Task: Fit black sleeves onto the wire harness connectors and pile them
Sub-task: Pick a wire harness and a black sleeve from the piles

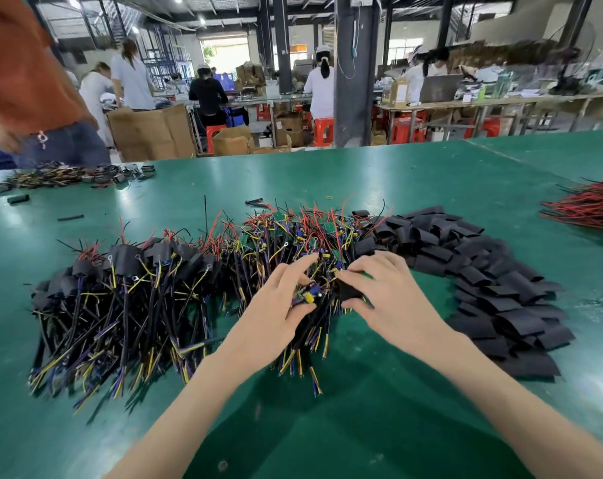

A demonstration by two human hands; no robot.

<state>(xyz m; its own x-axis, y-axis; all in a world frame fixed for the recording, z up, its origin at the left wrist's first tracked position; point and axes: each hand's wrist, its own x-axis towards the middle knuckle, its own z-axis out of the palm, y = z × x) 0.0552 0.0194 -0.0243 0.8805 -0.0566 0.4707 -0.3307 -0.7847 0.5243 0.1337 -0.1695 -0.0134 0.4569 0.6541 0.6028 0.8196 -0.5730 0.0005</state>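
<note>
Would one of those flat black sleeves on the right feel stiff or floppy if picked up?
Probably floppy and light: the black sleeves lie flattened, some curling. Being flat, they likely won't roll, though they may slide on the glossy green table.

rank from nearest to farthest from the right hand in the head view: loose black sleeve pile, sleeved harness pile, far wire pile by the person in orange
1. Loose black sleeve pile, just right of the right hand.
2. Sleeved harness pile, to the left, beyond the left hand.
3. Far wire pile, at the far-left table edge.
</note>
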